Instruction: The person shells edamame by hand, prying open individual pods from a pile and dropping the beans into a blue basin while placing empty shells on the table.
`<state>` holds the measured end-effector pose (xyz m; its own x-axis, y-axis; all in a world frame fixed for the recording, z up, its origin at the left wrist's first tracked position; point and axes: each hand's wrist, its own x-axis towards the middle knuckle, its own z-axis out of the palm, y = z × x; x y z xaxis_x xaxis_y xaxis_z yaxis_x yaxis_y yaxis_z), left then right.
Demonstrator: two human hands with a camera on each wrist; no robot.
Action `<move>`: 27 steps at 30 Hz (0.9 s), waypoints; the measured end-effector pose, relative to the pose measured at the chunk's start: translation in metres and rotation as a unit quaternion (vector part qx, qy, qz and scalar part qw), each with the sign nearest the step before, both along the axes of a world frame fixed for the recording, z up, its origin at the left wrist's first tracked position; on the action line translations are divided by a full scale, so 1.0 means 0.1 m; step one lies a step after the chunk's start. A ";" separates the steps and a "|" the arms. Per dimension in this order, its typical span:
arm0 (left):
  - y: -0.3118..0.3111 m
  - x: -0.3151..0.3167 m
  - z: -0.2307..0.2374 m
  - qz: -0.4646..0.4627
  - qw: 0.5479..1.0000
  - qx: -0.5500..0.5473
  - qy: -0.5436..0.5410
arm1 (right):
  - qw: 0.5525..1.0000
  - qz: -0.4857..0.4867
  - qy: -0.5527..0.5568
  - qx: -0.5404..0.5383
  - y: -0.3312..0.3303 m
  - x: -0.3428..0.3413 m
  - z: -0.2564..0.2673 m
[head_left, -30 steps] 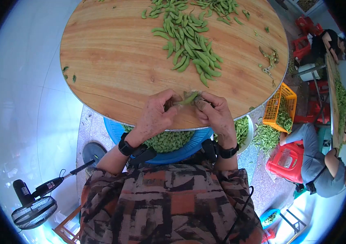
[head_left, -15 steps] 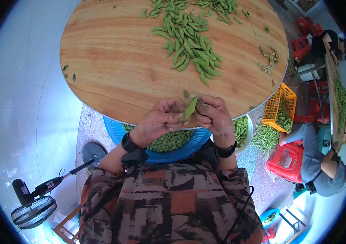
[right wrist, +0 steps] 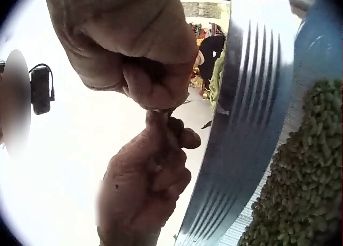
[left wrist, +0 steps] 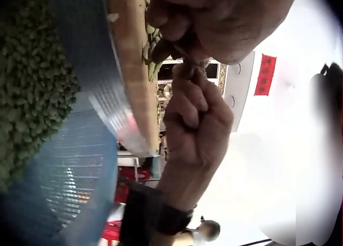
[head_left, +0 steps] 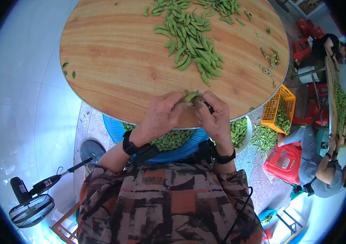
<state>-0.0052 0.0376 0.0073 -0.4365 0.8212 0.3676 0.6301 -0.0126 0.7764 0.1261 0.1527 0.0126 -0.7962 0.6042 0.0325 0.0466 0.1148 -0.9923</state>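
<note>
Close over the near edge of the round wooden table (head_left: 112,81), both hands meet at a green bean pod (head_left: 190,96). My left hand (head_left: 159,116) pinches one side of the pod between thumb and fingers. On the other side, the thumb and fingers of my right hand (head_left: 215,120) pinch it, and a small black band (head_left: 209,107) shows at these fingers. In the left wrist view the fingertips of the right hand (left wrist: 195,114) touch those of the left; the pod itself is mostly hidden there. Below the table edge, shelled green beans (head_left: 172,140) fill a blue basket (head_left: 114,129).
A pile of bean pods (head_left: 193,42) lies mid-table, with scraps (head_left: 270,61) at the right. Beside the blue basket stands a white bowl (head_left: 248,136) of pods. An orange crate (head_left: 279,105), red stool (head_left: 283,162) and seated person are to the right, a fan (head_left: 31,209) at the left.
The pod was tipped upright half a second ago and now lies flatter between the hands. The left hand has shifted slightly away from my body and turned its back upward.
</note>
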 end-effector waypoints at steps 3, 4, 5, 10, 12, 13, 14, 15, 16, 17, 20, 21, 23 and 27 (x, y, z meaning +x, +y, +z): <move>-0.08 -0.23 -0.07 -0.104 0.944 -0.154 -0.273 | 0.998 -0.004 0.003 -0.066 0.00 0.01 0.01; -0.09 -0.27 -0.07 -0.104 0.944 -0.153 -0.274 | 0.995 0.011 -0.008 -0.103 0.00 0.01 0.03; -0.09 -0.31 -0.05 -0.129 0.891 -0.187 -0.392 | 0.990 0.027 -0.018 -0.140 0.01 0.01 0.04; -0.06 -0.18 0.20 -0.082 0.813 -0.198 -0.541 | 0.975 -0.033 0.007 0.219 -0.16 -0.10 0.06; -0.08 -0.16 0.22 -0.054 0.849 -0.200 -0.486 | 0.967 -0.060 0.005 0.248 -0.23 -0.14 0.08; -0.08 -0.11 0.14 -0.054 0.849 -0.199 -0.487 | 0.966 -0.068 0.008 0.250 -0.25 -0.16 0.09; -0.07 -0.05 0.01 -0.003 0.805 -0.159 -0.572 | 0.965 -0.074 0.012 0.252 -0.26 -0.17 0.09; -0.06 -0.01 -0.03 0.048 0.751 -0.117 -0.649 | 0.965 -0.073 0.012 0.252 -0.25 -0.18 0.08; -0.06 -0.01 -0.04 0.050 0.750 -0.116 -0.649 | 0.968 -0.072 0.016 0.239 -0.23 -0.18 0.07; -0.06 -0.02 -0.03 0.019 0.737 -0.096 -0.668 | 0.971 -0.072 0.021 0.226 -0.22 -0.19 0.06; -0.07 -0.04 -0.04 -0.038 0.712 -0.067 -0.698 | 0.988 -0.051 0.022 0.147 -0.12 -0.13 0.01; -0.08 -0.04 -0.04 -0.063 0.699 -0.061 -0.710 | 0.988 -0.051 0.022 0.147 -0.11 -0.13 0.01; -0.09 -0.03 -0.04 -0.059 0.702 -0.056 -0.708 | 0.984 -0.045 0.043 0.164 -0.09 -0.12 0.02; -0.20 -0.02 0.09 -0.088 0.699 -0.091 -0.704 | 0.999 -0.041 0.008 -0.019 0.12 0.09 0.09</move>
